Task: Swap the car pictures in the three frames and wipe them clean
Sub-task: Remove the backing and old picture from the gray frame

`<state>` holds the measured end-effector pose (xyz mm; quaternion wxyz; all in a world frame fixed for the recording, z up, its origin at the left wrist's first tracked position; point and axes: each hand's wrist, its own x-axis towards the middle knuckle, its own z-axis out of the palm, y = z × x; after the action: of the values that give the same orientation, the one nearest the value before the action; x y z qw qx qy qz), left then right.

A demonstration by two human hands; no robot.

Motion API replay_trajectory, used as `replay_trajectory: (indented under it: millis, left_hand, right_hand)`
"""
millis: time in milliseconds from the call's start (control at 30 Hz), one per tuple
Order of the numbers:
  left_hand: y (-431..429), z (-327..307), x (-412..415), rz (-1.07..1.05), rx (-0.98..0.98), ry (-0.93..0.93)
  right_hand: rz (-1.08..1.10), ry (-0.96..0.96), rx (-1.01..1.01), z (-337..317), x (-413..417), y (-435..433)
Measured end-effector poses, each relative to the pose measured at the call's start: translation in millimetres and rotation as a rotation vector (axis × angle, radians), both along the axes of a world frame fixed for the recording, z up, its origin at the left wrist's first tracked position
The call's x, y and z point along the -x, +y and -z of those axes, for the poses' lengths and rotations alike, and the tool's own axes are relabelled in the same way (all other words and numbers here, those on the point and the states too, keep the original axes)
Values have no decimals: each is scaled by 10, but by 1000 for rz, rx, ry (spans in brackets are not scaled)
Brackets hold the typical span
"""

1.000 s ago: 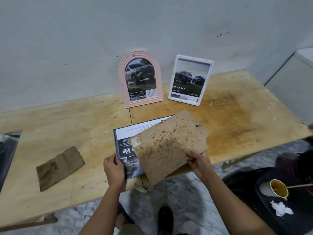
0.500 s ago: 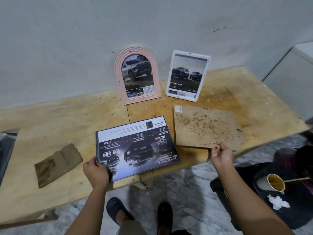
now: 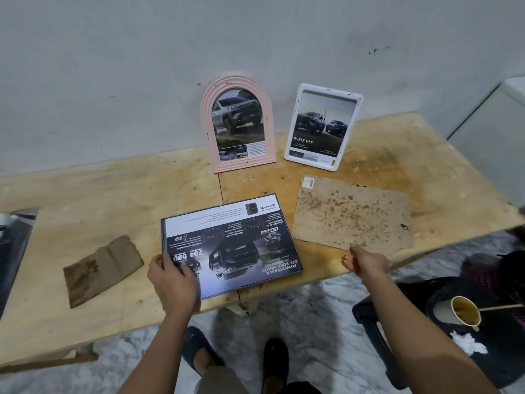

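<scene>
A dark rectangular frame (image 3: 231, 245) with a black car picture lies flat near the table's front edge, its print upside down to me. My left hand (image 3: 173, 280) rests on its near left corner, fingers spread over the picture. The stained brown backing board (image 3: 352, 213) lies flat to the right of it. My right hand (image 3: 365, 260) is at the board's near edge, fingers loosely curled; whether it still touches the board is unclear. A pink arched frame (image 3: 237, 123) and a white frame (image 3: 322, 127), each with a car picture, lean on the wall. A brown cloth (image 3: 102, 268) lies at the left.
The wooden table (image 3: 85, 200) is stained at the right. A black chair (image 3: 454, 322) at the lower right holds a paper cup (image 3: 461, 312) with a stick and a crumpled tissue (image 3: 468, 344). A dark object (image 3: 14, 245) sits at the table's left edge.
The backing board went from above the dark frame to flat on the table at the right. My left hand slid onto the frame's near left corner. My right hand loosened at the board's edge.
</scene>
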<state>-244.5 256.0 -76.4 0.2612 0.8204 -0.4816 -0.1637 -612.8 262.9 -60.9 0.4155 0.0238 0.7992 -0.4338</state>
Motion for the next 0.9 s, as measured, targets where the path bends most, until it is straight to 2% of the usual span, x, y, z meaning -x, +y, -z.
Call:
replay_trajectory:
  millis: [67, 133, 200, 300, 367, 567, 900]
  left_hand:
    - [24, 4, 48, 76, -41, -30]
    - [54, 0, 98, 125, -89, -34]
    - [75, -27, 149, 137, -137, -14]
    - [90, -29, 193, 165, -190, -11]
    - [95, -17, 195, 187, -226, -28]
    - [87, 16, 182, 201, -290, -65]
    - [46, 16, 212, 206, -313, -75]
  right_hand:
    - [-91, 75, -3, -55, -139, 4]
    - [-318, 277, -7, -94, -367, -11]
    - [-556, 435, 121, -160, -665, -37]
    - [-936, 576, 269, -184, -1048, -120]
    - [-1059, 616, 266, -163, -1201, -184]
    - [-1213, 817, 78, -60, -1367, -187]
    - [-1151, 777, 72, -51, -1398, -154]
